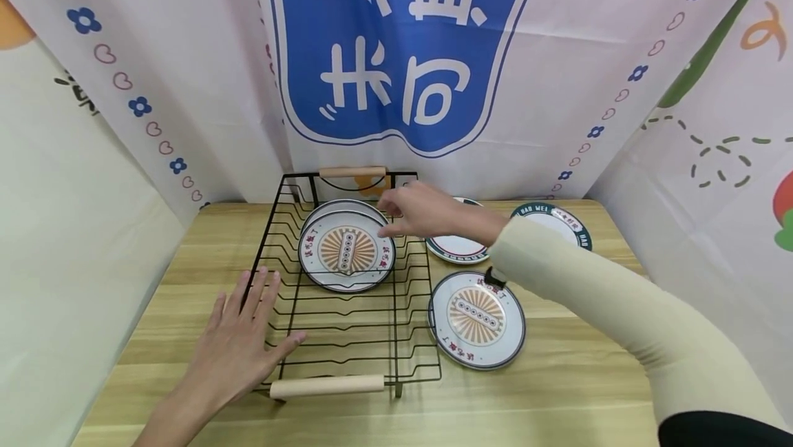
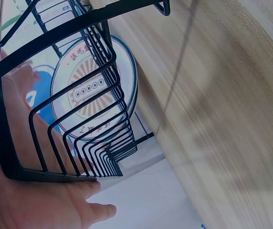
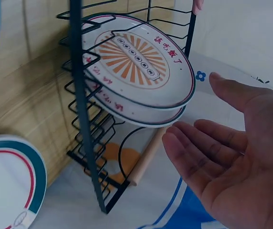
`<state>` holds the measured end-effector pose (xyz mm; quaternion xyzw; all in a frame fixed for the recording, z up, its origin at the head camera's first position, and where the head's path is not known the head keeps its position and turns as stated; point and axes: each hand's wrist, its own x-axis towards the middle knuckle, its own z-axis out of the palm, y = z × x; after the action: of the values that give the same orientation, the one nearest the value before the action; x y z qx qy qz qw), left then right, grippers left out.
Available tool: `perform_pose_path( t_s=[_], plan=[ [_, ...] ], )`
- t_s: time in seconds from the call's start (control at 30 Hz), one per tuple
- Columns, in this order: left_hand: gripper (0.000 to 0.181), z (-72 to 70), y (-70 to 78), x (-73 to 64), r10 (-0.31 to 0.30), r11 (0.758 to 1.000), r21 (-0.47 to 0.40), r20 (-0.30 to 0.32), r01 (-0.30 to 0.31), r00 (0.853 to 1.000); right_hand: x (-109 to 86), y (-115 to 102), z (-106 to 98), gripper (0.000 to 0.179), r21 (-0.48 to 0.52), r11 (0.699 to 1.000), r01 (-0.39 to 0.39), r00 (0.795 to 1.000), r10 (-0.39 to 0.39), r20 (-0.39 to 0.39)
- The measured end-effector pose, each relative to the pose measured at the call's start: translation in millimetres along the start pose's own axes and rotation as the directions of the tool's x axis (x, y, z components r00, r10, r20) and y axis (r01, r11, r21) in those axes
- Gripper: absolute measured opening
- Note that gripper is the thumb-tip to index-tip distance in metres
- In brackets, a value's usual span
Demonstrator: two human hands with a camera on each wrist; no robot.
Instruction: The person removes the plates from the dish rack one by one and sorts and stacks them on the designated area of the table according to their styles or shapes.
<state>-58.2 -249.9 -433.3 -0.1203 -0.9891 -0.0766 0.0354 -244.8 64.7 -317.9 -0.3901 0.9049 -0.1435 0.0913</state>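
Note:
Two white plates with an orange sunburst stand leaning one behind the other in a black wire dish rack; the front plate [image 1: 347,252] overlaps most of the rear plate [image 3: 141,114]. My right hand [image 1: 427,211] is beside the plates' right edge. In the right wrist view its thumb and fingers are parted round bare air, just off the rim. The left hand [image 1: 238,340] lies along the left side of the dish rack [image 1: 339,344], fingers spread. In the left wrist view that hand [image 2: 46,205] is against the rack's black frame, with the plates visible through the wires.
Right of the rack lies another sunburst plate [image 1: 477,321], close by the wires. Behind it are a green-rimmed plate [image 1: 455,244] and a further green-rimmed plate [image 1: 551,220], partly covered by the right arm. Printed cloth [image 1: 396,89] hangs behind the wooden table [image 1: 557,378].

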Motion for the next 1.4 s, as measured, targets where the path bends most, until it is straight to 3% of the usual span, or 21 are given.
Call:
perform_pose_path(
  t_s=[0.3, 0.63, 0.9, 1.4],
  plan=[
    [0.106, 1.2, -0.6, -0.3, 0.012, 1.0, 0.009, -0.026, -0.012, 1.0, 41.0, -16.3, 20.9, 0.047, -0.005, 1.0, 0.02, 1.0, -0.02, 0.004],
    [0.105, 1.6, -1.5, -1.6, 0.011, 1.0, 0.011, -0.026, -0.011, 1.0, 70.1, -20.1, 43.6, 0.061, -0.002, 0.999, -0.045, 0.992, 0.045, 0.12],
    [0.107, 1.5, -0.8, -1.8, -0.004, 1.0, 0.009, -0.008, 0.004, 1.0, 77.5, -18.0, 53.7, 0.061, 0.021, 0.995, -0.094, 0.987, 0.09, 0.136],
    [0.107, 2.0, -1.3, 0.4, -0.001, 1.0, 0.01, -0.006, 0.001, 1.0, 75.0, -10.7, 58.1, 0.024, 0.074, 0.995, -0.073, 0.994, 0.067, 0.089]
  ],
)
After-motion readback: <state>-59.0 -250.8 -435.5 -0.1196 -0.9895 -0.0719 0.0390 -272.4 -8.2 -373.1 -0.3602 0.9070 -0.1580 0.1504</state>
